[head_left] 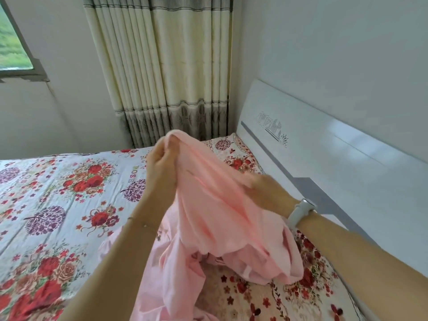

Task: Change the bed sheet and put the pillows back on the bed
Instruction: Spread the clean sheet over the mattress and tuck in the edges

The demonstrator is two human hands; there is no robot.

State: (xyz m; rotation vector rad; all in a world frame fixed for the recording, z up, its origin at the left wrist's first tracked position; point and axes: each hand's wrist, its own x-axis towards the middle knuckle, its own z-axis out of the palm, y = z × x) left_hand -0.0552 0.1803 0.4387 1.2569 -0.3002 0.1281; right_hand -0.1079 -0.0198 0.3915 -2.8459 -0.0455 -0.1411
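Pink bed sheet (217, 218) hangs bunched between your two hands above the bed's head end, its lower folds spilling onto the mattress near the near edge. Your left hand (159, 158) pinches the sheet's top fold, fingers curled round the cloth and raised highest. Your right hand (266, 191), blurred, grasps the sheet lower down on the headboard side, a pale watch (300, 213) on that wrist. Beneath the pink cloth lies a floral sheet (58, 195) with red roses and purple trees, spread across the bed toward its far edge. A floral quilted pad (308, 295) shows along the headboard edge. The white headboard (324, 154) stands at the right, and striped curtains (166, 66) hang behind the bed's far corner.
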